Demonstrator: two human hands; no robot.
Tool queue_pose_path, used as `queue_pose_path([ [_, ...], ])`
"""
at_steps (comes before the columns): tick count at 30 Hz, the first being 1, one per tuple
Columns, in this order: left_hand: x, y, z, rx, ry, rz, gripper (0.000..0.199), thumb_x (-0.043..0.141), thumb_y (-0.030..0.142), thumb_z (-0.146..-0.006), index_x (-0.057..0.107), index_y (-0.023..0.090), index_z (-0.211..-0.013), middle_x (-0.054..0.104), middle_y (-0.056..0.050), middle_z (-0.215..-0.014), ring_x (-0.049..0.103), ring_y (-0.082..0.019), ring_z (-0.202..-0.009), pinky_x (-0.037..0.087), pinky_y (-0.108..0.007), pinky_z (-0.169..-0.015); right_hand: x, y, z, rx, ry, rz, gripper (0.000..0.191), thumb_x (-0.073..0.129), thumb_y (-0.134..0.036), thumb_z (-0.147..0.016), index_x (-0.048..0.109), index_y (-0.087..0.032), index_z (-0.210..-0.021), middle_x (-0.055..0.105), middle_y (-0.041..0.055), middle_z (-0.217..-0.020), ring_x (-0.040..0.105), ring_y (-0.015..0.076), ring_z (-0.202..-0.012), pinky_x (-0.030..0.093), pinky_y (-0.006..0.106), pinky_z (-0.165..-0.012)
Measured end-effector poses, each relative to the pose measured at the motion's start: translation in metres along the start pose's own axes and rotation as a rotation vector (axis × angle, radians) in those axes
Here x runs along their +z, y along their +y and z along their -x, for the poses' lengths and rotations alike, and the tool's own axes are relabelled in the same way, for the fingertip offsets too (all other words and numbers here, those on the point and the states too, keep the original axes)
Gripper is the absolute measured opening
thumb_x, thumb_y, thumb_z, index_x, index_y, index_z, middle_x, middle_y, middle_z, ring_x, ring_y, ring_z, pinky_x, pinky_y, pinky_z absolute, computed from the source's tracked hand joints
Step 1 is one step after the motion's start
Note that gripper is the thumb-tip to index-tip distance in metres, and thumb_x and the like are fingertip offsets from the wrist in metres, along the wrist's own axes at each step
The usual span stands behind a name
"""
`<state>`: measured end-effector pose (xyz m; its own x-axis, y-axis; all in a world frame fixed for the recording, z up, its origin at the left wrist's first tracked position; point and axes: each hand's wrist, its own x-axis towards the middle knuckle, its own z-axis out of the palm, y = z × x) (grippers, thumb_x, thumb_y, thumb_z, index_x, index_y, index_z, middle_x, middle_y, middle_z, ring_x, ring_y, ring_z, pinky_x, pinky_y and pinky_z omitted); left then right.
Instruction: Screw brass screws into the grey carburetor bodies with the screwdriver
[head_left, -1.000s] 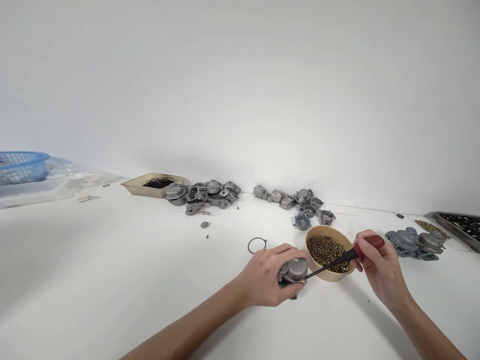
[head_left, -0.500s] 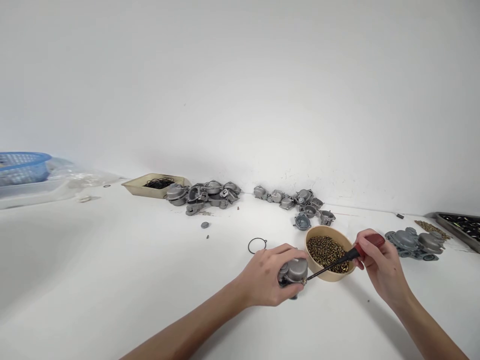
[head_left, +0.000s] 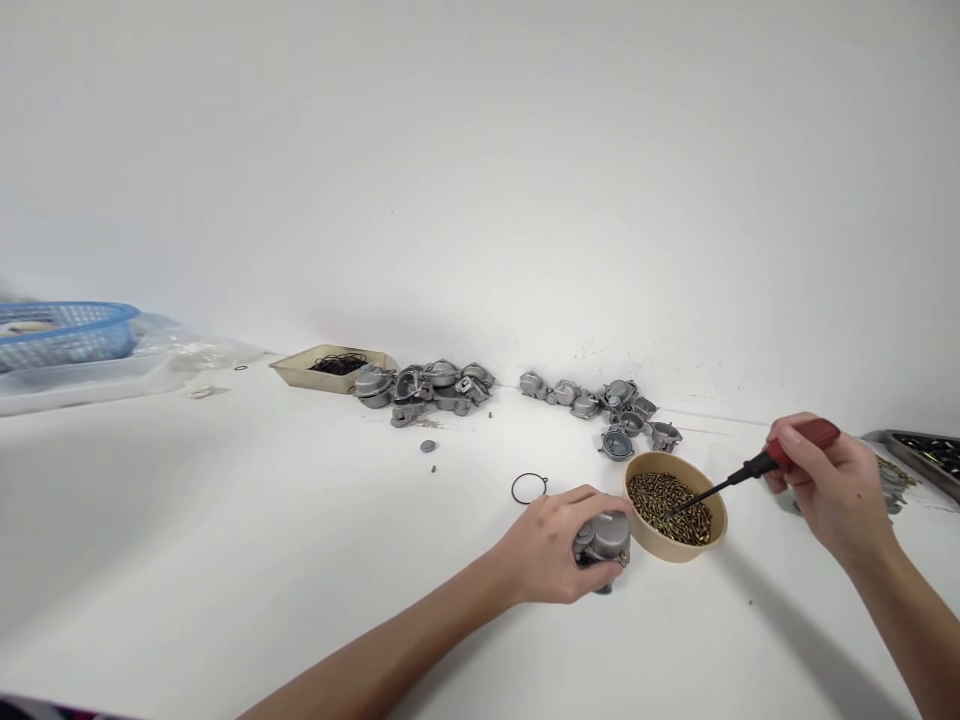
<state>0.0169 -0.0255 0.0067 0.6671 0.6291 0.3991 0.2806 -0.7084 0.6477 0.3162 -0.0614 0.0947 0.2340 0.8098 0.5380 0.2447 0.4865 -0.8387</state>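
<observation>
My left hand (head_left: pixel 559 545) is closed around a grey metal carburetor (head_left: pixel 609 540), holding it tilted just above or on the white table; the fingers hide part of it. A small brass-coloured screw shows at its right edge. In my right hand (head_left: pixel 832 490) is a screwdriver (head_left: pixel 780 455) with a red and black handle. Its dark shaft points down to the left, and the tip is over or among the brass-coloured screws (head_left: pixel 675 505) in a round tan bowl (head_left: pixel 679 552). A black rubber gasket ring (head_left: pixel 529 488) lies behind my left hand.
Grey metal parts lie in two heaps, one at the left (head_left: pixel 442 385) and one at the right (head_left: pixel 619 395). Beside the left heap stands a cream tray (head_left: pixel 300 372) of black rings. Far left is a blue basket (head_left: pixel 97 335); a dark tray (head_left: pixel 930 445) sits far right.
The screwdriver has left the carburetor's edge and moved right and up with my right hand, its tip now at the bowl of screws. My left hand keeps its hold; the view has shifted slightly.
</observation>
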Motion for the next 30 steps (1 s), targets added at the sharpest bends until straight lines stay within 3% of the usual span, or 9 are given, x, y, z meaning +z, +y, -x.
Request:
queue_pose_path([
  [3, 0.001, -0.001, 0.000, -0.030, 0.007, 0.035, 0.053, 0.079, 0.028, -0.077, 0.064, 0.029, -0.127, 0.073, -0.002, -0.120, 0.070, -0.025, -0.103, 0.053, -0.037, -0.090, 0.019, -0.034, -0.008, -0.129, -0.012, 0.162, 0.021, 0.077, -0.036, -0.089, 0.063, -0.021, -0.089, 0.051, -0.0046, -0.058, 0.043, 0.0092, -0.042, 0.032, 0.021, -0.038],
  [5, 0.000, -0.002, 0.000, -0.049, 0.000, 0.057, 0.053, 0.081, 0.029, -0.078, 0.064, 0.029, -0.128, 0.073, -0.003, -0.121, 0.070, -0.025, -0.104, 0.052, -0.038, -0.093, 0.035, -0.051, -0.010, -0.297, -0.027, 0.250, 0.012, 0.073, -0.027, -0.090, 0.063, -0.022, -0.093, 0.052, -0.0057, -0.057, 0.042, 0.0091, -0.042, 0.033, 0.022, -0.040],
  [8, -0.001, -0.003, 0.000, -0.054, -0.026, 0.096, 0.054, 0.084, 0.031, -0.078, 0.064, 0.029, -0.128, 0.073, -0.003, -0.123, 0.069, -0.026, -0.108, 0.052, -0.039, -0.097, 0.057, -0.057, -0.012, -0.590, -0.173, 0.349, 0.009, 0.069, -0.019, -0.090, 0.061, -0.022, -0.089, 0.053, -0.0052, -0.058, 0.046, 0.0096, -0.046, 0.037, 0.023, -0.044],
  [10, -0.002, -0.005, 0.000, -0.085, -0.046, 0.115, 0.057, 0.087, 0.032, -0.078, 0.063, 0.030, -0.130, 0.072, -0.003, -0.125, 0.068, -0.027, -0.112, 0.051, -0.041, -0.102, 0.069, -0.050, -0.012, -0.676, -0.304, 0.376, 0.011, 0.066, -0.017, -0.092, 0.058, -0.022, -0.089, 0.051, -0.0068, -0.057, 0.044, 0.0082, -0.045, 0.035, 0.021, -0.044],
  [14, -0.003, -0.007, -0.001, -0.178, -0.063, 0.137, 0.065, 0.091, 0.034, -0.074, 0.061, 0.031, -0.131, 0.071, -0.002, -0.131, 0.066, -0.029, -0.117, 0.048, -0.045, -0.108, 0.081, -0.029, -0.015, -0.637, -0.459, 0.366, 0.013, 0.060, -0.014, -0.094, 0.052, -0.023, -0.090, 0.040, -0.0105, -0.055, 0.033, 0.0064, -0.045, 0.030, 0.019, -0.043],
  [18, -0.002, -0.009, -0.003, -0.173, -0.052, 0.167, 0.067, 0.091, 0.041, -0.075, 0.060, 0.029, -0.132, 0.070, -0.004, -0.133, 0.067, -0.028, -0.116, 0.045, -0.047, -0.114, 0.078, -0.017, -0.021, -0.551, -0.430, 0.322, 0.013, 0.061, -0.015, -0.093, 0.052, -0.023, -0.089, 0.040, -0.0108, -0.055, 0.034, 0.0061, -0.047, 0.031, 0.018, -0.045],
  [24, -0.002, -0.010, -0.002, -0.130, -0.037, 0.196, 0.066, 0.087, 0.050, -0.078, 0.059, 0.027, -0.134, 0.070, -0.006, -0.132, 0.068, -0.026, -0.113, 0.049, -0.043, -0.110, 0.075, -0.017, -0.024, -0.509, -0.445, 0.296, 0.013, 0.062, -0.016, -0.092, 0.051, -0.023, -0.087, 0.041, -0.0103, -0.056, 0.035, 0.0065, -0.048, 0.031, 0.020, -0.047],
  [30, -0.003, -0.009, -0.002, -0.152, -0.049, 0.160, 0.068, 0.087, 0.051, -0.078, 0.059, 0.028, -0.135, 0.069, -0.007, -0.136, 0.068, -0.028, -0.115, 0.045, -0.049, -0.115, 0.079, -0.017, -0.023, -0.480, -0.484, 0.299, 0.012, 0.060, -0.018, -0.091, 0.050, -0.023, -0.086, 0.037, -0.0099, -0.058, 0.034, 0.0074, -0.050, 0.030, 0.022, -0.049],
])
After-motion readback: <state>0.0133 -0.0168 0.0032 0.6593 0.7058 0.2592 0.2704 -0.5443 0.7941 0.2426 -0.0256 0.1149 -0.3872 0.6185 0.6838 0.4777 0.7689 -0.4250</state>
